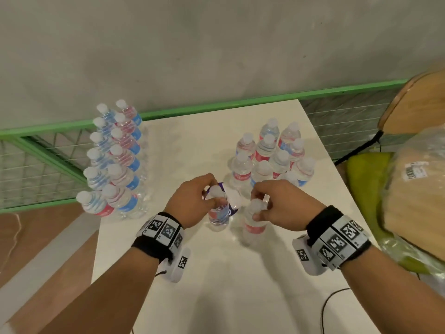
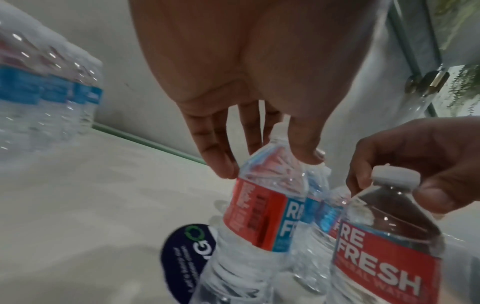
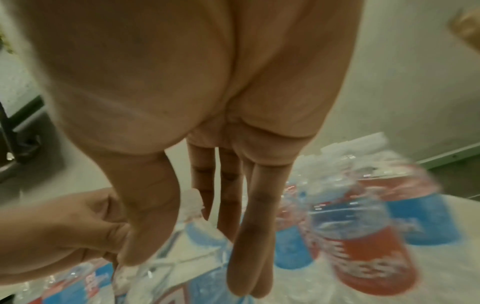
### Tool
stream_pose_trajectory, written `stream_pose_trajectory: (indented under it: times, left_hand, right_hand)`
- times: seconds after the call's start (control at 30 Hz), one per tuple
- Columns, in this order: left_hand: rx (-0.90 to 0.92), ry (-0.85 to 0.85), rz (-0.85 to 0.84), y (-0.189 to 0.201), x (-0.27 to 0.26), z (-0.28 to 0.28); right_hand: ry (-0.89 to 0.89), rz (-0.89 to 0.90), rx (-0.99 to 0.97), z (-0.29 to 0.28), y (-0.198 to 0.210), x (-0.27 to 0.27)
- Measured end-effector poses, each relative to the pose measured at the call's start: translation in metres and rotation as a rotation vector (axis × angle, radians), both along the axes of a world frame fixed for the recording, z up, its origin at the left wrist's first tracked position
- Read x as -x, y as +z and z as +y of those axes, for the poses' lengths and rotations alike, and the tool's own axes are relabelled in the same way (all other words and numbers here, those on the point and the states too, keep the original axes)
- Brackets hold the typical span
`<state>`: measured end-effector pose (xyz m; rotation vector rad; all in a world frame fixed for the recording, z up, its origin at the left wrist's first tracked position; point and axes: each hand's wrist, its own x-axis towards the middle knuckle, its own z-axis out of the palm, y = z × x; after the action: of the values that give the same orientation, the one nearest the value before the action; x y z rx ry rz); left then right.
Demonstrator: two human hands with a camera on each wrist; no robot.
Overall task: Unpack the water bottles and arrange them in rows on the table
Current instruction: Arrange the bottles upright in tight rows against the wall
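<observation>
— How many bottles stand on the surface?

— Twelve in two straight rows of six at the far left. A loose cluster at the far right holds about eleven; some hide each other, so I can't be exact. Two more are in the hands.

— And the hands?

— Both reach forward, palms down, side by side near the middle. The left hand pinches the cap of the left bottle; the right hand pinches the cap of the right bottle. Both bottles are upright, just in front of the cluster, beside a dark blue sticker.
</observation>
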<state>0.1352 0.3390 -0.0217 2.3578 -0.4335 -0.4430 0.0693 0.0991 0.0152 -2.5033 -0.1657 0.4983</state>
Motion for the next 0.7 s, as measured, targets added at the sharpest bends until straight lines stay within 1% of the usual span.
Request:
stream_pose_trajectory:
  times: [0.2, 0.3, 0.47, 0.7]
  left_hand:
    - [-0.096, 0.173, -0.092, 0.007, -0.029, 0.056]
    - [-0.192, 0.222, -0.113, 0.007, -0.046, 0.073]
    - [-0.272, 0.216, -0.105, 0.006, -0.074, 0.080]
    - [-0.323, 0.200, -0.105, 0.008, -0.109, 0.084]
  right_hand:
    - [0.100, -0.080, -0.006, 0.069, -0.003, -0.050]
    - [0.141, -0.105, 0.035, 0.102, -0.011, -0.081]
    - [0.109, -0.138, 0.097, 0.140, -0.019, -0.129]
    - [0.084, -0.154, 0.136, 0.157, -0.022, -0.181]
